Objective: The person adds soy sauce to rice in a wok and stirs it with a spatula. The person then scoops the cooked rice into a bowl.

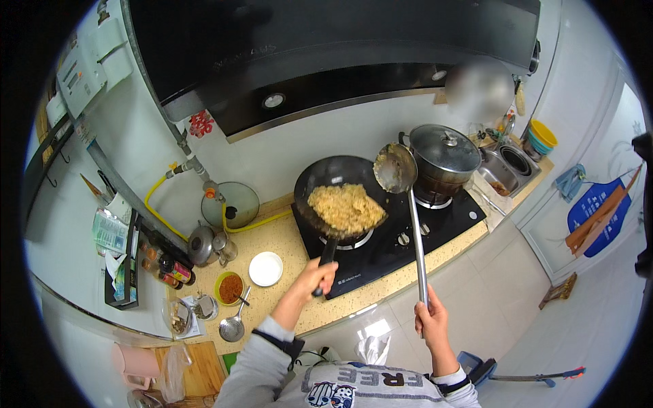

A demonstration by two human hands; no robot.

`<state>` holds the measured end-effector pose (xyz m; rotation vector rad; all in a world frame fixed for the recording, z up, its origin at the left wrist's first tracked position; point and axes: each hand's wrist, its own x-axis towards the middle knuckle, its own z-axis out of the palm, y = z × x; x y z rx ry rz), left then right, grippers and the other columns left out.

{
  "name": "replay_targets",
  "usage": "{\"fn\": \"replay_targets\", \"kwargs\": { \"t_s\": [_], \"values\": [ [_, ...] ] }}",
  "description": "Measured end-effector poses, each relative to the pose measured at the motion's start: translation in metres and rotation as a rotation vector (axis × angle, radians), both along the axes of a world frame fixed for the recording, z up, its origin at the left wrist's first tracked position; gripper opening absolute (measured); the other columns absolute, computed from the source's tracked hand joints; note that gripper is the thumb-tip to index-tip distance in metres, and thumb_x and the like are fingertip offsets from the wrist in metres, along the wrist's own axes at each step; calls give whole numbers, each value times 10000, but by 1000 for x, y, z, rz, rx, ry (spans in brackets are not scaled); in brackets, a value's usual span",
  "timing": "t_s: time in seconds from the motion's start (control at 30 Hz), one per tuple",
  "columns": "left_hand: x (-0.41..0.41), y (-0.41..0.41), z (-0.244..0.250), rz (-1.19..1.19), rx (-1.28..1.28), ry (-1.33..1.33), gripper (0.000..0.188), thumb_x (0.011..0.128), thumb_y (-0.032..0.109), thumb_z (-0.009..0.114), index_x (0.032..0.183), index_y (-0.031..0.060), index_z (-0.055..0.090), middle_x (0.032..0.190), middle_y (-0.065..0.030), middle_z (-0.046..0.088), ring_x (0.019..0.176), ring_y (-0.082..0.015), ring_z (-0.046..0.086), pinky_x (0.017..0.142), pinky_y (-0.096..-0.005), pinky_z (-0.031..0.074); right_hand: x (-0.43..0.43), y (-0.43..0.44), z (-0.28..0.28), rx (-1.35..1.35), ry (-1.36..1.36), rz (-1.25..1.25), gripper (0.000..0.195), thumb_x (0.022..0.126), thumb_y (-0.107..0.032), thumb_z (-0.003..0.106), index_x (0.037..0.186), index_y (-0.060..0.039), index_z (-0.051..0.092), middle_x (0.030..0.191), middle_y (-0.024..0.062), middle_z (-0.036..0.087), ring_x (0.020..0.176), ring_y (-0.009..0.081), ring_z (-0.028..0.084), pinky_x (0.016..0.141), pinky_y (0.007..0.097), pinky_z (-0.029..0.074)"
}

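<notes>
A black wok stands over the left burner of the gas hob, holding a yellowish mass of cooked food. My left hand is closed around the wok's black handle. In my right hand is the long metal handle of a ladle. Its bowl is smeared with bits of food and hangs over the wok's right edge, beside the lidded pot. What lies inside the bowl beyond these bits is hard to tell.
A glass-lidded pot occupies the right burner. Left of the hob are a white bowl, a yellow-green bowl of reddish seasoning, a skimmer and a kettle. The range hood juts out above. A sink lies far right.
</notes>
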<state>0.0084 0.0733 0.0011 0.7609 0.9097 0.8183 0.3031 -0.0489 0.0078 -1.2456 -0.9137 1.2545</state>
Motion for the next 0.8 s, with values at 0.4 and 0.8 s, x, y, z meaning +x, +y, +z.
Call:
{"fn": "replay_targets", "kwargs": {
  "t_s": [0.4,0.8],
  "values": [
    [-9,-27,12,47,-17,-28,199,933,187,592,909,93,418,571,24,410,407,-68,393,365,-245,360,-1,1,9,45,32,2,548,940,-49,510,1457,-75,328,636,-20,453,392,44,386,349,197,326],
    [13,61,12,1,103,-67,238,934,166,577,765,128,414,584,53,426,424,-33,373,380,-230,342,-9,15,17,-4,89,57,546,945,-56,511,1457,-55,322,662,-16,470,409,38,396,371,195,330]
  ]
}}
